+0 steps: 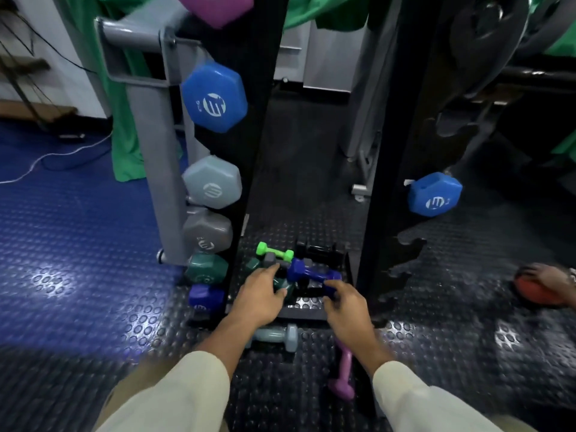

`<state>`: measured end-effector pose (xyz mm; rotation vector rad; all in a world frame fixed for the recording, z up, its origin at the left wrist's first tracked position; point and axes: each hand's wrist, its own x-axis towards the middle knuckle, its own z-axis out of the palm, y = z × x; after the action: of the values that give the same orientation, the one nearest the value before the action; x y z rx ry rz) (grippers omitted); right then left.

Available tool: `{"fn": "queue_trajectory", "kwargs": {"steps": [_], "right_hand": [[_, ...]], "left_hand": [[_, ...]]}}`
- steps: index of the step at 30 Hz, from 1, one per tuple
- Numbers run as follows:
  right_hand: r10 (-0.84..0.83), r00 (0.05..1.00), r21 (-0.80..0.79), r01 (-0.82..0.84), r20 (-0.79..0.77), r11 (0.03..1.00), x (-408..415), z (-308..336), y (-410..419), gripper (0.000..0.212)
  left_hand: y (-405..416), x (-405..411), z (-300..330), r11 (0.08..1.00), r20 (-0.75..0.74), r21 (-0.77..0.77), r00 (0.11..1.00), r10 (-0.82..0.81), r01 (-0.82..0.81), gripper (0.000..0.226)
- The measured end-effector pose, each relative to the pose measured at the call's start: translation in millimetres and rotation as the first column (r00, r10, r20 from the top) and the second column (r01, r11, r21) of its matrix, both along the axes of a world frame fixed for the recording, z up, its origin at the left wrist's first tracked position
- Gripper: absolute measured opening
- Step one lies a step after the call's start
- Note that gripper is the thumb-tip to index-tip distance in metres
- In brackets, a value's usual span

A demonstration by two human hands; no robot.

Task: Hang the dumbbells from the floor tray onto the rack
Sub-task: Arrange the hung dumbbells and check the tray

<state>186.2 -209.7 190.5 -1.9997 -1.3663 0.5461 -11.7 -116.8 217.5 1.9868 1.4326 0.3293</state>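
Dumbbells already fill the rack (249, 151) on the left side of the frame: a big blue dumbbell (215, 98) with a white round logo and small writing beside it that I cannot read, a pale grey dumbbell (212, 182) with the same logo, then a darker grey, a teal and a purple one stacked below. At lower centre the floor tray (300, 313) sits between the rack's two black uprights, holding a small pile.

Left hand (260, 299) reaches into the left part of that pile, fingers loosely bent over a grey and a teal dumbbell; whether it grips one I cannot tell. Just right of it lies the indigo dumbbell (311, 274), its long axis running left to right and tilted slightly, with the green dumbbell (275, 251) behind it. Right hand (344, 307) is the nearer one, its fingers curled round the indigo dumbbell's right end.

Below the tray, a light grey dumbbell (277, 335) and a pink dumbbell (343, 378) lie on the studded floor. Far right, another blue dumbbell (434, 198) shows the same logo.
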Motion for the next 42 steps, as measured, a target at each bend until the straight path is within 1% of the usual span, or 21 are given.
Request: {"fn": "queue_trajectory", "kwargs": {"steps": [2,4,7,10,14,19,26,29,33,36,38,40,42], "right_hand": [[-0.038,0.999,-0.015,0.038,-0.018,0.999,3.4,-19.0,16.7,0.036],[-0.064,0.997,-0.053,0.061,-0.048,0.997,7.7,-36.3,30.9,0.035],[-0.083,0.994,-0.089,0.077,-0.065,0.993,15.4,-63.2,42.3,0.034],[-0.086,0.994,-0.148,0.075,-0.068,0.986,21.3,-86.6,51.3,0.034],[-0.079,0.993,-0.180,0.062,-0.091,0.982,21.3,-109.9,68.8,0.036],[-0.086,0.983,-0.173,0.057,-0.163,0.983,21.0,-131.9,98.7,0.035],[-0.126,0.968,-0.138,0.098,-0.216,0.986,34.1,-160.8,137.0,0.029],[-0.129,0.972,-0.130,0.104,-0.197,0.986,39.4,-171.0,159.1,0.031],[-0.113,0.976,-0.116,0.093,-0.186,0.989,40.0,-180.6,193.9,0.034],[-0.020,0.992,-0.059,0.013,-0.128,0.998,37.5,-190.3,219.9,0.032],[0.041,0.997,-0.092,-0.046,-0.063,0.995,34.7,-198.3,240.5,0.037],[0.082,0.997,-0.159,-0.082,-0.005,0.984,32.1,-206.8,263.1,0.042],[0.123,0.991,-0.239,-0.110,0.043,0.965,30.4,-212.8,284.8,0.043]], "left_hand": [[14.7,19.9,-9.9,1.000,-0.005,0.015,1.000,-0.012,0.012,0.062],[31.0,34.3,-23.9,0.999,-0.051,0.023,0.998,-0.025,0.026,0.060],[54.4,40.5,-51.7,1.000,-0.114,-0.013,0.993,-0.019,0.018,0.063],[74.7,38.2,-79.9,0.995,-0.136,-0.082,0.990,0.038,-0.049,0.064],[96.0,36.1,-109.6,0.988,-0.121,-0.118,0.989,0.083,-0.097,0.063],[118.3,41.4,-139.6,0.989,-0.126,-0.076,0.985,0.115,-0.125,0.061],[149.6,66.2,-189.4,0.955,-0.028,-0.073,0.958,0.285,-0.286,0.047],[173.6,77.6,-204.3,0.941,-0.025,-0.052,0.942,0.334,-0.335,0.037],[201.1,89.9,-219.3,0.932,-0.049,-0.006,0.931,0.362,-0.363,0.035],[213.3,96.0,-233.0,0.923,-0.040,-0.013,0.923,0.383,-0.384,0.035],[220.2,98.8,-242.1,0.923,-0.011,-0.027,0.923,0.385,-0.385,0.035],[224.6,100.3,-251.9,0.933,0.006,-0.052,0.934,0.358,-0.357,0.035],[226.4,100.1,-264.5,0.960,-0.081,-0.033,0.958,0.276,-0.279,0.035]]}}
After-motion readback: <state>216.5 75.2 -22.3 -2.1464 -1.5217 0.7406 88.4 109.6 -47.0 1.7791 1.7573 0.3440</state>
